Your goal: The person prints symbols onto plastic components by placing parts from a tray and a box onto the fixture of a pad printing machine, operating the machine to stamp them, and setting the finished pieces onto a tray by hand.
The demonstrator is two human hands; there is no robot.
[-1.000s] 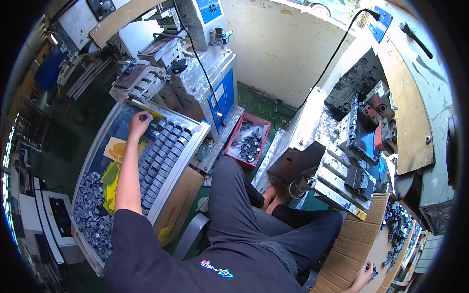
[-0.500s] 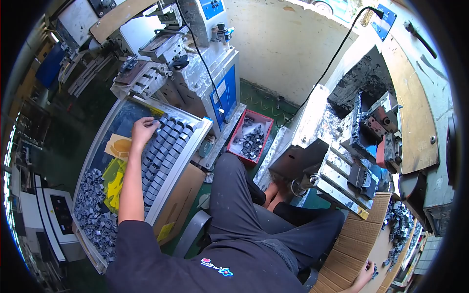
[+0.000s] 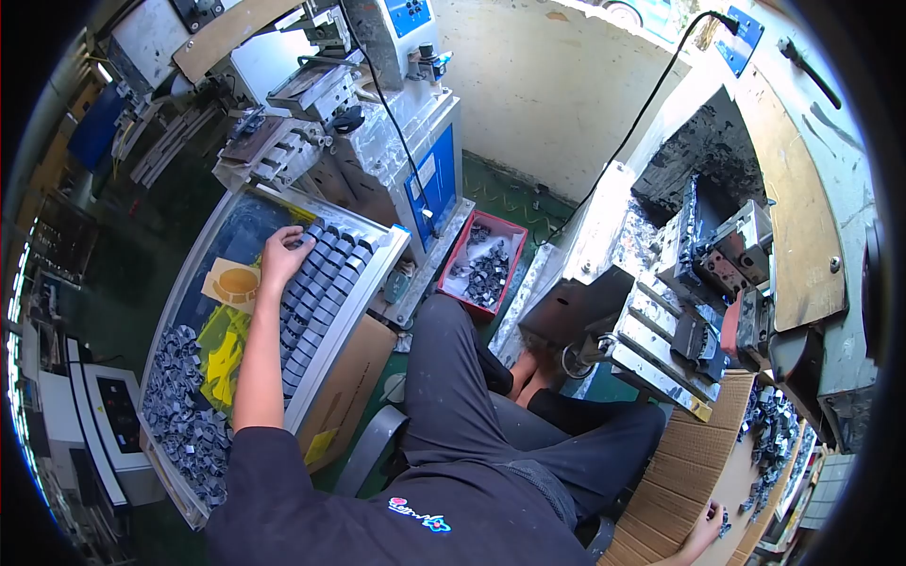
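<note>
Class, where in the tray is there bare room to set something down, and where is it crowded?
Bare: the blue patch of the tray beyond the card, between left rim and left hand. Crowded: the rows of parts beside that hand, the yellow pieces, and the heap at the near end.

Left hand [image 3: 281, 260] outstretched, right hand [image 3: 702, 534] perhaps curled

Bright daylight over wall [image 3: 543, 113]; fisheye-curved edges, black corners.
</note>
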